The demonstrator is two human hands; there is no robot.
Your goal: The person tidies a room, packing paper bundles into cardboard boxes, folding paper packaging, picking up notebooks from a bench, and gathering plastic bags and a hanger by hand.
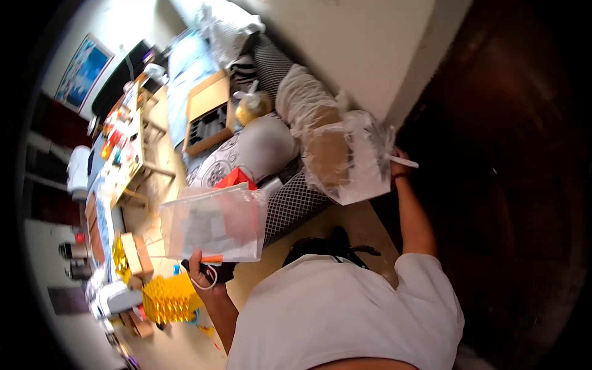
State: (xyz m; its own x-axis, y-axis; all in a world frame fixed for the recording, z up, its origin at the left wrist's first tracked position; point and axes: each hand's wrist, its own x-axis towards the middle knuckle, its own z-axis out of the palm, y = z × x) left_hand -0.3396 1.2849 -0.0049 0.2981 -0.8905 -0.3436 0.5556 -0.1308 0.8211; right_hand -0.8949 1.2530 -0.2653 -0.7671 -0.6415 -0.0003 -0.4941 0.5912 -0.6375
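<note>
My left hand [202, 279] is closed round the edge of a frosted see-through bag [213, 225], with a white cord looped over the hand. Grey and red shapes show through the bag, and a small dark item [223, 271] sits against my fingers; I cannot make out what it is. My right hand [402, 165] grips the gathered end of a large clear plastic bag [370, 169], with a white strip sticking out by the fingers. Something brown, like cardboard, shows inside that bag, which rests on the sofa's patterned arm. My right fingers are partly hidden.
An open cardboard box [206, 111] with dark contents lies on the sofa, near a round grey object [266, 145] and a red bag [235, 179]. A long cluttered table [139, 145] stands beyond. Yellow shiny packaging [169, 299] is on the floor. A dark doorway [493, 185] opens at right.
</note>
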